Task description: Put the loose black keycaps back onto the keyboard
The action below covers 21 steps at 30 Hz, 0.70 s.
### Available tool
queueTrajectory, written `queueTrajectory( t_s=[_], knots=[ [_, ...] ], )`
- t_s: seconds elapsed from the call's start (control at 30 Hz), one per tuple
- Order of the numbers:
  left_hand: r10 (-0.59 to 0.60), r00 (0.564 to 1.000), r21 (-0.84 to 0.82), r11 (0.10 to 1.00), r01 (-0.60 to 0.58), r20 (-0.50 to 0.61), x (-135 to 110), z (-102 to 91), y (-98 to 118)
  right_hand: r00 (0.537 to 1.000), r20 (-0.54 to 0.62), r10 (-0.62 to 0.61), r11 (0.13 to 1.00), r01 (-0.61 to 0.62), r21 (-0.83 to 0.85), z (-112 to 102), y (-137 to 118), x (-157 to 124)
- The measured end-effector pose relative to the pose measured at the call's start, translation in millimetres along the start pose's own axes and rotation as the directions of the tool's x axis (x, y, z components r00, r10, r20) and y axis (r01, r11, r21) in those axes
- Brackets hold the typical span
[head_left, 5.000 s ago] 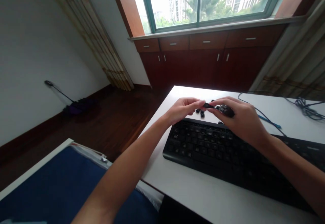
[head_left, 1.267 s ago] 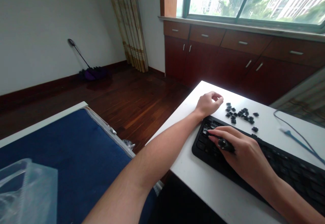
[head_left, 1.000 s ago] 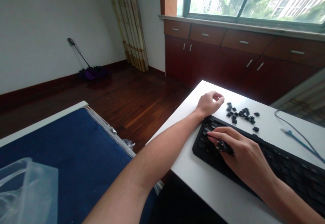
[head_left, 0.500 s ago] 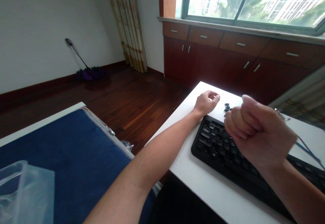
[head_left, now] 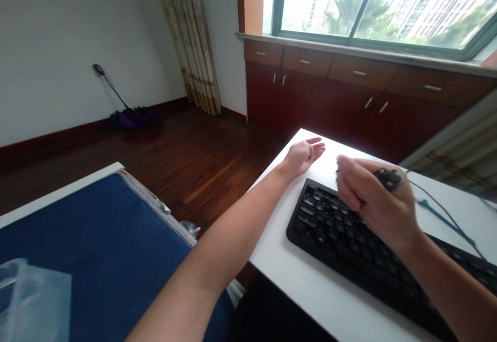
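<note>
My right hand hangs above the far right part of a black computer keyboard, pinching small black keycaps between its fingers. The hand is blurred and does not touch the keys. My left hand lies palm up and relaxed on the white table, just beyond the keyboard's left corner, and holds nothing. My right hand hides the spot where loose keycaps lay on the table.
A blue cable runs across the table's far right. Left of the table are a dark wooden floor and a blue zippered padded surface with clear plastic on it. Dark red cabinets stand beyond the table.
My right hand has risen from the keyboard and moved up and right, with the keycaps in its fingers. My left hand has uncurled and turned palm up. The view has shifted slightly.
</note>
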<state>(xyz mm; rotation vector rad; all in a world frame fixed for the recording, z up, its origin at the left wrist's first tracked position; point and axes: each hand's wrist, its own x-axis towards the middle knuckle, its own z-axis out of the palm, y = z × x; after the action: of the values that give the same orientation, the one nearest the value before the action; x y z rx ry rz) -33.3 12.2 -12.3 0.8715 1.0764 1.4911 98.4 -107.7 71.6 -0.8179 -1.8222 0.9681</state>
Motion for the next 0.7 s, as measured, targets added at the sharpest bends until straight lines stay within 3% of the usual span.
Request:
queueTrajectory(
  t_s=[0.1, 0.17, 0.23, 0.4, 0.5, 0.6, 0.7],
  knots=[
    [-0.052, 0.963, -0.132, 0.987, 0.089, 0.266, -14, 5.7, 8, 0.995, -0.094, -0.046, 0.897, 0.000, -0.442, -35, 22, -8],
    [-0.070, 0.895, -0.172, 0.972, 0.161, 0.441, -23, 10.8, 10, 0.990, -0.109, -0.089, 0.799, 0.005, -0.602, -57, 44, -13],
    [-0.061, 0.830, -0.121, 0.981, 0.153, 0.554, -31, 16.0, 8, 0.989, -0.102, -0.110, 0.724, 0.010, -0.689, -75, 64, -20],
    [0.047, 0.709, 0.066, 0.989, -0.132, 0.704, -44, 26.7, -2, 0.988, -0.046, -0.147, 0.669, 0.066, -0.740, -95, 81, -39],
    [0.084, 0.699, 0.195, 0.930, -0.311, 0.710, -52, 31.0, -5, 0.989, -0.044, -0.141, 0.691, 0.067, -0.720, -94, 79, -43],
    [0.129, 0.711, 0.377, 0.775, -0.508, 0.692, -63, 34.5, -3, 0.993, -0.069, -0.092, 0.724, 0.019, -0.689, -92, 78, -43],
    [0.144, 0.690, 0.514, 0.566, -0.645, 0.709, -76, 38.1, 0, 0.994, -0.102, -0.031, 0.740, -0.046, -0.671, -92, 81, -43]
  ],
)
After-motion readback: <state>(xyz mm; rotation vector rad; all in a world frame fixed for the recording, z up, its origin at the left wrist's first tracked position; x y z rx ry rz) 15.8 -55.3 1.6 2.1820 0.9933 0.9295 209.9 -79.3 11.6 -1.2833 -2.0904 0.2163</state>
